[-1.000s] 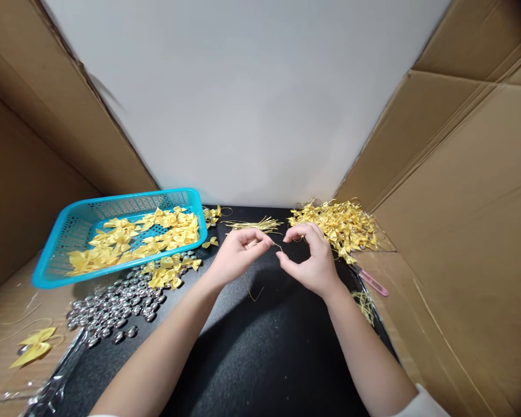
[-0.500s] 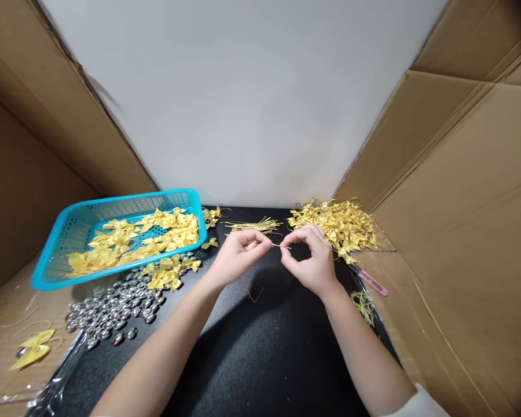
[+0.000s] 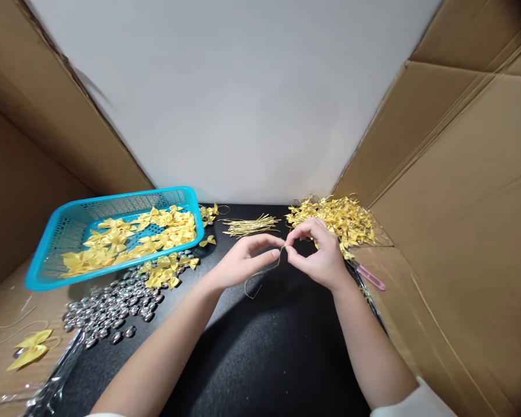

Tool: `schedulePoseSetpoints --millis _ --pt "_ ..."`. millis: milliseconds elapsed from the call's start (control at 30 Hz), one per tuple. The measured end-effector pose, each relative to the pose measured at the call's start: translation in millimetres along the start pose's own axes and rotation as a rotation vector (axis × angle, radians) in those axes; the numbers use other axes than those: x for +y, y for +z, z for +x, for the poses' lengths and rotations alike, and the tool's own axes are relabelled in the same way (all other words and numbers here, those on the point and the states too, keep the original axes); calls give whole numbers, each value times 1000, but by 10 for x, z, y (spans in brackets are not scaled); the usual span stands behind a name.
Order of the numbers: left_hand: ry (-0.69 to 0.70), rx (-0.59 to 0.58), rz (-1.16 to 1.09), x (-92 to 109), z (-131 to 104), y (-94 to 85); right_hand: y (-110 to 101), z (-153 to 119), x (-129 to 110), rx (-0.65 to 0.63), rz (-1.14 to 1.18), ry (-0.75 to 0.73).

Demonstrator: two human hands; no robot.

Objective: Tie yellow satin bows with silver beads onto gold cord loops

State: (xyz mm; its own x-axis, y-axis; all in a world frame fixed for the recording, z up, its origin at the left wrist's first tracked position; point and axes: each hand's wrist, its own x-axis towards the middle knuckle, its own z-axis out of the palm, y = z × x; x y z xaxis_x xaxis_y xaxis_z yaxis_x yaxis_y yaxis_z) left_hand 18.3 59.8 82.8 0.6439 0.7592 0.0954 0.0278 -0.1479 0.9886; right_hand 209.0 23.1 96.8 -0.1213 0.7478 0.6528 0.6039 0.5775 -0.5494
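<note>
A thin gold cord (image 3: 279, 260) hangs in a loose curve from my fingertips toward the black tabletop. My right hand (image 3: 319, 255) pinches it between thumb and forefinger. Beside it, my left hand (image 3: 247, 260) has its thumb and forefinger a little apart, the forefinger tip touching the cord at the right fingertips. Just behind the hands lies a bundle of straight gold cords (image 3: 252, 225). To the right of it is a heap of yellow ribbon bows with cord loops (image 3: 338, 220). A small bent piece of cord (image 3: 254, 294) lies below my left hand.
A blue plastic basket (image 3: 113, 201) of yellow bows stands at the left. Shiny silver beads (image 3: 113, 307) spread before it, with several bows (image 3: 165, 272) on top. Pink-handled snips (image 3: 371, 277) lie at the right edge. Cardboard walls (image 3: 460, 174) flank the black table (image 3: 260, 359).
The cord stretched between both hands is now pinched in my right hand, with a long tail hanging down. My left thumb and forefinger have parted, and the hands have come closer together.
</note>
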Motion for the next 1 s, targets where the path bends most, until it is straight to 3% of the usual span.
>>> schedulePoseSetpoints --millis 167,300,400,500,567,767,1000 --pt "-130 -53 -279 -61 25 159 -56 22 -55 -82 12 50" --pt "-212 -9 -218 -109 40 251 -309 -92 140 -84 -102 177" --pt "-270 -14 -194 -186 59 377 -658 -423 508 -82 -350 381" --pt "-349 -47 -201 -324 67 573 -983 -865 851 -260 -752 563" --pt "-392 -81 -203 -435 62 722 -1106 -1101 973 -307 -824 618" --pt "-464 -154 -253 -639 41 1078 -1095 -1318 1032 -322 -852 659" --pt "-450 -165 -279 -645 91 1284 -1237 -1487 1102 -211 -794 769"
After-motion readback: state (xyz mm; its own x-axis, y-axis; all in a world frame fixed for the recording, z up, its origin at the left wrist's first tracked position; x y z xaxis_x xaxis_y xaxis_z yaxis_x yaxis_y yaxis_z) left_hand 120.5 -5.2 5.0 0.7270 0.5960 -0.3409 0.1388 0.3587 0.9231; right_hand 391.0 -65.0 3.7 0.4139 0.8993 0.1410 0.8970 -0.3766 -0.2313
